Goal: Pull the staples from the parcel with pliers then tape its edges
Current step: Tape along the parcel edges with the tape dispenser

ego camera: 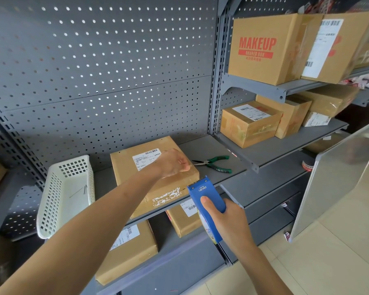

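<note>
A flat brown cardboard parcel (136, 167) with a white label lies on the grey shelf (228, 177). My left hand (173, 162) rests on its top right part, fingers curled and pinching at the parcel's right edge; whether it holds tape I cannot tell. My right hand (228, 218) grips a blue tape dispenser (207, 201) just in front of the parcel's near right corner, toothed blade pointing at the parcel. Green-handled pliers (215, 163) lie on the shelf to the right of the parcel, untouched.
A white perforated basket (58, 201) with a few thin metal pieces stands left of the parcel. More cardboard boxes (249, 122) fill the shelves to the right and below. A tape roll (307, 166) sits lower right. A pegboard wall backs the shelf.
</note>
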